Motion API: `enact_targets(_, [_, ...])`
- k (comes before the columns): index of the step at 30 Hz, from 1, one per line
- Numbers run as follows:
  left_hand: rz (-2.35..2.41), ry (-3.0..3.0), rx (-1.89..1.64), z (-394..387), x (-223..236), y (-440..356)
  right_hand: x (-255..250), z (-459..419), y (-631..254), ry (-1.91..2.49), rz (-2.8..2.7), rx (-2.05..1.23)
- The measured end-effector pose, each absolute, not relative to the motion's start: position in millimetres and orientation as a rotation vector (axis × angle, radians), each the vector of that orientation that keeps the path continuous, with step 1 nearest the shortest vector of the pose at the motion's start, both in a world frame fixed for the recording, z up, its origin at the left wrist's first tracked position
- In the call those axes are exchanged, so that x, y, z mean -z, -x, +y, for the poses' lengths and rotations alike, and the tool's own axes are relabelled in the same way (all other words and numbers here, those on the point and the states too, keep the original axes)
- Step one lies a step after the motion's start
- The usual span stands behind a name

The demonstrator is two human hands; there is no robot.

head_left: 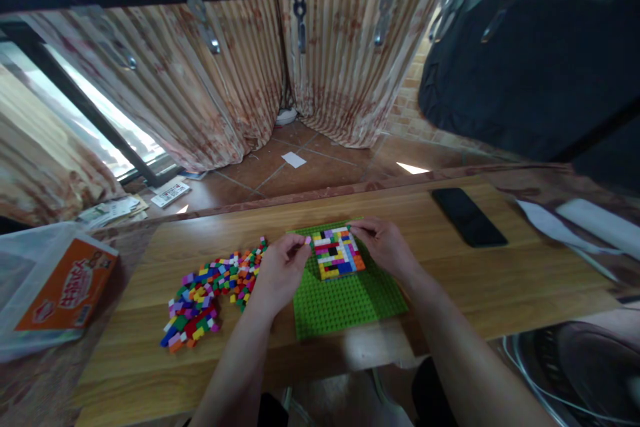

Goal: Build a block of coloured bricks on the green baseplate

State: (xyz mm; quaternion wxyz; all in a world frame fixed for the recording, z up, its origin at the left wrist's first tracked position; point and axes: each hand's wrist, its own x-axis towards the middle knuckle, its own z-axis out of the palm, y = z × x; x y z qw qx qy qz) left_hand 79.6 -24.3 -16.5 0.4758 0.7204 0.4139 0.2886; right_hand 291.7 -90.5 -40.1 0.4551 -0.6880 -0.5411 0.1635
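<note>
A green studded baseplate (333, 317) lies on the wooden table. On its far half stands a low block of toy bricks (334, 252) in many colours, packed side by side. My left hand (280, 270) is closed at the left of this block, pinching a small pink brick (307, 240) between thumb and fingertips. My right hand (385, 245) reaches to the block's far right corner with its fingers pressed together. What those fingertips grip, if anything, is too small to make out. Loose toy bricks (200, 300) lie in a spread pile left of my left hand.
A black phone (469, 217) lies on the right part of the wooden table (135, 360). At the far left stands a plastic bag with an orange printed panel (70, 287). Papers (565, 227) lie beyond the right end. Curtains (240, 80) hang behind the table.
</note>
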Motion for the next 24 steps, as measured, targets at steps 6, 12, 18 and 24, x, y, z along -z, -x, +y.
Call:
enact_targets(6, [0.983, -1.768, -0.700, -24.8, 19.3, -79.7, 38.8, -90.8, -293.8, 1.701, -1.349, -0.414])
enact_targets(12, [1.000, -1.748, -0.720, -23.8, 21.4, -80.6, 39.2, -91.1, -294.2, 1.698, -1.389, -0.399])
enact_targets(18, [1.037, -1.797, -0.742, -27.2, 14.8, -81.9, 38.5, -91.9, -294.4, 1.685, -1.470, -0.376])
enact_targets(24, [1.055, -1.801, -0.770, -28.4, 18.9, -83.0, 38.4, -90.7, -297.3, 1.673, -1.516, -0.428])
